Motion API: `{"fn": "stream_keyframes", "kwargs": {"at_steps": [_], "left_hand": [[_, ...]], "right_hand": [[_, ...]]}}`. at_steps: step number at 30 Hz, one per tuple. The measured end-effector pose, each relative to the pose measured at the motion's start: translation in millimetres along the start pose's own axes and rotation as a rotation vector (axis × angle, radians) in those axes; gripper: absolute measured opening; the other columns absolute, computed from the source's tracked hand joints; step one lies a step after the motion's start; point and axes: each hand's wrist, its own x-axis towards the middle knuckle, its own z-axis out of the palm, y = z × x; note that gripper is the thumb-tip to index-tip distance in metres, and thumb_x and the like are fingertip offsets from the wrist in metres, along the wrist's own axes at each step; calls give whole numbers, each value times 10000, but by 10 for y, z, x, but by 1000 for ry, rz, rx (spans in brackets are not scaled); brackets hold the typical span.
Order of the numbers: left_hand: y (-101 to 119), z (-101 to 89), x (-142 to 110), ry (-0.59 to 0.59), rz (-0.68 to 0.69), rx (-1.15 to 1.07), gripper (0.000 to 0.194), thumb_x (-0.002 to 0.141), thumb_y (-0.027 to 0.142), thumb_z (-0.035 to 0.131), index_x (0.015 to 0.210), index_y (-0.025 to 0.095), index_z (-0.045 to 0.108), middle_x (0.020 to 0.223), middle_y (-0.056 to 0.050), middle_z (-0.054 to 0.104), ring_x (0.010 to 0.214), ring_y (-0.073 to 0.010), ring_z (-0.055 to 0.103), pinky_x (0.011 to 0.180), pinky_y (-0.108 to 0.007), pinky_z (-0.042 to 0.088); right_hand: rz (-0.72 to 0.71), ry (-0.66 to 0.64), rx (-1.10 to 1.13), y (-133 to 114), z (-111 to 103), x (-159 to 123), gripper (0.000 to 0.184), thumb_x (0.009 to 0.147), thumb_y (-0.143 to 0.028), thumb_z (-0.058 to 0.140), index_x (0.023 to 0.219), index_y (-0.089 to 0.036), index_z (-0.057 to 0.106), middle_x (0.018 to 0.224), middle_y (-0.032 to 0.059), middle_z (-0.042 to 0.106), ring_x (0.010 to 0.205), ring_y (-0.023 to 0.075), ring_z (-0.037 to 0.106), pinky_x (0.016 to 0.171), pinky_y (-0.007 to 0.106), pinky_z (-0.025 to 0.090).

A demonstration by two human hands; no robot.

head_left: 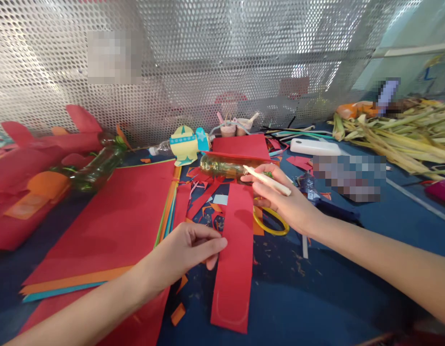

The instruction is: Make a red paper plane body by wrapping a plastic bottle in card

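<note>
While my left hand (201, 245) has its thumb and fingertips pinched together on the left edge of the long flat red paper strip (235, 259), my right hand (276, 192) grips a cream-coloured pen-like stick (269, 181), fingers loosely curled around it. Strip is at lower centre of frame, running upright, with a faint pale rounded line near its bottom end. Stick's narrow end points up-left, overlapping the clear greenish bottle (222, 166) lying at centre; can't tell if it touches. Yellow loop-shaped handle (271, 230) sits just right of the strip, below my right hand. Red and orange paper scraps (204, 197) left of the strip's upper half. Lower left: stack of red, orange, blue and green paper sheets (107, 216), red on top. Far left: red paper-wrapped bottles (35, 158) with fins. Above centre: clear bottle dressed in yellow and blue paper (188, 144), lying on its side, and two small pale cups (244, 126) with sticks in them. Right of centre: white oblong plastic case (315, 147). Upper right: heap of dry yellow-green husks (399, 129). All on a dark blue tabletop (302, 302), perforated metal screen (215, 57) behind.
</note>
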Motion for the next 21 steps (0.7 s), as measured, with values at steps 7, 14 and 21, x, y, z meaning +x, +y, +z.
{"fn": "stream_keyframes", "kwargs": {"at_steps": [7,14,21], "left_hand": [[-22,152,-59,-106,-49,102,461,868,493,481,654,160,718,497,28,527,408,-71,225,401,-241,170],[-149,242,-111,113,315,622,379,956,343,404,775,168,687,664,-22,682,624,-141,637,591,-229,502],[-326,299,-36,285,721,1101,388,934,73,294,1176,83,597,1154,-167,652,928,-211,695,753,-333,606]], "right_hand": [[-150,-247,-585,78,38,-130,301,840,-252,630,1082,-269,453,1059,28,590,862,163,614,770,325,503],[-276,-345,-864,209,58,-142,262,868,-172,548,1101,-243,452,880,4,582,661,129,552,621,272,435],[-515,-328,-933,183,63,-137,204,887,-220,577,1063,-240,476,1069,73,635,1011,228,548,858,380,433]]}}
